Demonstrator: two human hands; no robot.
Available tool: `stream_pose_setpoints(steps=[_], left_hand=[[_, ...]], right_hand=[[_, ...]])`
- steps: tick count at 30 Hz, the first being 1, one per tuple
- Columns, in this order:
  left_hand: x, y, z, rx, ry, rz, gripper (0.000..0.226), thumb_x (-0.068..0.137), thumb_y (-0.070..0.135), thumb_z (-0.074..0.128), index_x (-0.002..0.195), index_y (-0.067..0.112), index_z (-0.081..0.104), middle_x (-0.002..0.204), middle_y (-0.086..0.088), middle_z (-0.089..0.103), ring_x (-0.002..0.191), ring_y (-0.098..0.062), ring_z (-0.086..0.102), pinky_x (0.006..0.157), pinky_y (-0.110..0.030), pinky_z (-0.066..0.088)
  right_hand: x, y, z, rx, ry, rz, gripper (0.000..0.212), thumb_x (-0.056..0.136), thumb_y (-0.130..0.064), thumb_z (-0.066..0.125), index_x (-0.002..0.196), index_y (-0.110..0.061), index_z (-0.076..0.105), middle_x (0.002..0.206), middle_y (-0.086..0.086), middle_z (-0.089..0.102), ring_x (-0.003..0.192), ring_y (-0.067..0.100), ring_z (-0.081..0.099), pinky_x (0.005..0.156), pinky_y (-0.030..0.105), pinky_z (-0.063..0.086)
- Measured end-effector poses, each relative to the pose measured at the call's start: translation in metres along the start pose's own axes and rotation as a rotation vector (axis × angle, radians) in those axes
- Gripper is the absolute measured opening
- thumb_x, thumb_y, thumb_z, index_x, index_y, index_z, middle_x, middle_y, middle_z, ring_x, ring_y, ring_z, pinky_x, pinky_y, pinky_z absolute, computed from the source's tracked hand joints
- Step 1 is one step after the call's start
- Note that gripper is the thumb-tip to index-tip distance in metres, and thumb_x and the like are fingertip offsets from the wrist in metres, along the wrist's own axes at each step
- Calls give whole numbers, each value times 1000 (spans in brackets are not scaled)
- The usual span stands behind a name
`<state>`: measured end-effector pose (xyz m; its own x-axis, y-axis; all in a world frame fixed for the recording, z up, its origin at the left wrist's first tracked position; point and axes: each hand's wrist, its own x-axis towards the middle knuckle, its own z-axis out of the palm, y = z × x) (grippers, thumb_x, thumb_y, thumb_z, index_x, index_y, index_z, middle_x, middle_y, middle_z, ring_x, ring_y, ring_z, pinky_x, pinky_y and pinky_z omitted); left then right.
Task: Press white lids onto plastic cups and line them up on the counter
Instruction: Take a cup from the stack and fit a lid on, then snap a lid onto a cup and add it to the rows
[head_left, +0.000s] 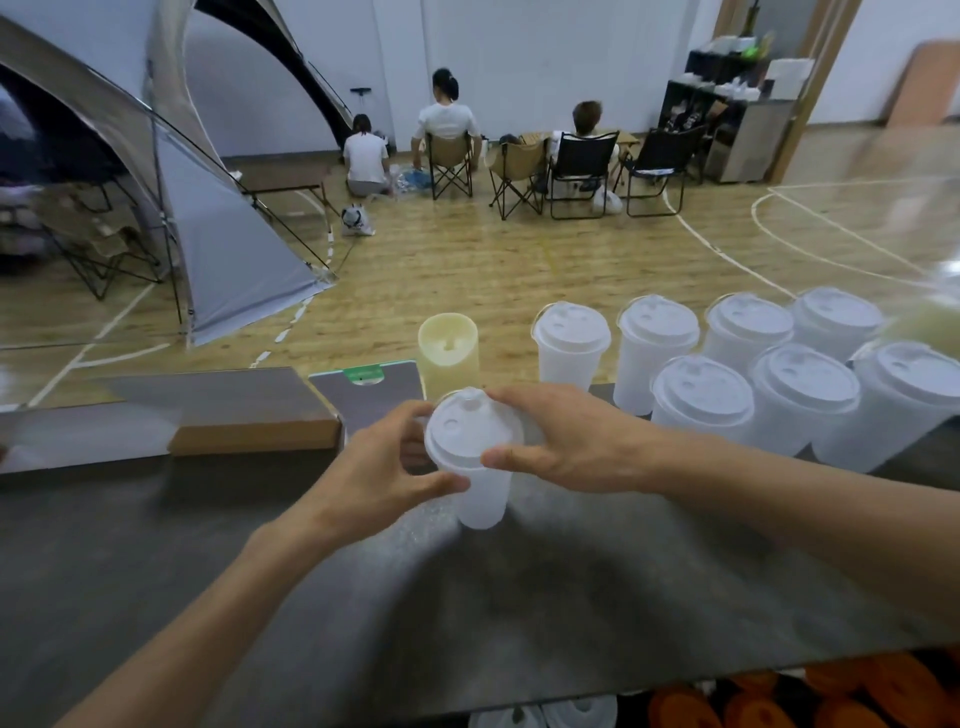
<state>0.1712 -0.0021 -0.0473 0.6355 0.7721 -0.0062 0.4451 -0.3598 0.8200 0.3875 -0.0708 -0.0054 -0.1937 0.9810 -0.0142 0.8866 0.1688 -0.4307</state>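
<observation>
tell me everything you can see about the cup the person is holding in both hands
The held cup is a tall, frosted, translucent plastic tumbler that narrows toward its base. A white lid with a raised spout and a small round dimple covers its mouth; how fully it is seated cannot be told. The cup tilts slightly and its base sits at the grey counter. The left hand grips it from the left, thumb on the wall below the rim; the right hand clasps the lid's edge from the right.
</observation>
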Motion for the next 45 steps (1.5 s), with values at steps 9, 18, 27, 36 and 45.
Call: stream_pose_setpoints(steps=[9, 18, 27, 36, 45], left_hand=[[72, 44, 60, -21, -109, 104, 72, 69, 36, 88, 129, 25, 48, 117, 4, 68, 107, -10, 66, 95, -37, 55], [83, 45, 76, 61, -104, 89, 68, 74, 33, 85, 129, 26, 46, 116, 4, 68, 107, -11, 65, 98, -37, 53], [59, 47, 54, 102, -48, 26, 89, 75, 36, 83, 147, 23, 32, 123, -3, 59, 108, -11, 60, 99, -32, 51], [-36, 24, -65, 688, 311, 52, 59, 84, 49, 70, 134, 24, 55, 134, 5, 61, 119, -17, 58, 96, -40, 50], [-213, -74, -199, 932, 573, -431, 84, 77, 53, 74, 145, 16, 41, 138, -10, 52, 125, -29, 50, 103, -43, 44]], right_hand=[[-34, 60, -49, -223, 60, 211, 85, 70, -65, 74, 141, -29, 45, 132, 1, 58, 120, 20, 52, 100, 38, 43], [-36, 82, -47, -212, 21, 257, 81, 71, -65, 73, 138, -31, 43, 134, -3, 57, 125, 18, 46, 103, 36, 36], [-32, 61, -58, -276, 52, 235, 101, 68, -74, 67, 150, -30, 27, 143, 1, 51, 132, 25, 42, 110, 41, 33], [41, -69, -29, -317, 32, -161, 79, 77, -66, 68, 142, -28, 44, 141, -4, 54, 131, 19, 45, 106, 34, 34], [153, -269, 94, -272, -116, -586, 78, 82, -63, 66, 143, -23, 42, 137, 3, 54, 127, 26, 48, 102, 41, 40]])
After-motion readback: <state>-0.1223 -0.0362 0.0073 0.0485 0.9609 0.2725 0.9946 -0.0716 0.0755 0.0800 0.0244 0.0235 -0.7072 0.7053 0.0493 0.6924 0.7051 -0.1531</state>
